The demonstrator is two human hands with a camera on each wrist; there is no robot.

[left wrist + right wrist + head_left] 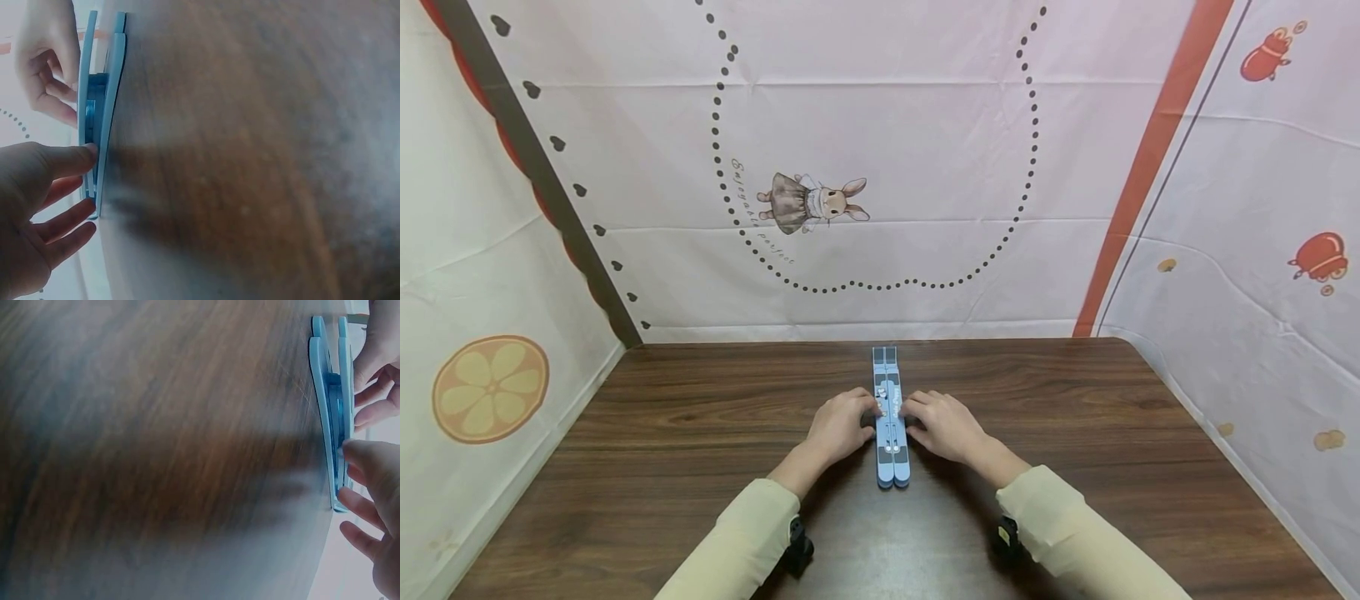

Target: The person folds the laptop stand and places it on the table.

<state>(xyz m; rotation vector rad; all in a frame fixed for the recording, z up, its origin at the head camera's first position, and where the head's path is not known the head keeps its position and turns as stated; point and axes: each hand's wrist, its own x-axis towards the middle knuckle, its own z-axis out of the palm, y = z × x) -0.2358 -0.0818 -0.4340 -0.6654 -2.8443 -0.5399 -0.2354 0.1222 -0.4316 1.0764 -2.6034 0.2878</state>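
A light blue folding laptop stand lies folded lengthwise on the table, with dark grey pads at its ends and small cartoon prints on top. My left hand holds its left side, thumb and fingertips at the edge. From the opposite side my right hand grips the right edge in the same way. In the left wrist view, the stand shows an upper and a lower rail with a gap between them, and the left thumb reaches the upper one. The right wrist view shows the stand likewise, its rails spread slightly at one end.
The dark wood-grain table extends around the stand. A printed cloth with a rabbit and dotted lines hangs behind its far edge, and similar cloth lines both sides. Black wrist cameras sit under the cream sleeves.
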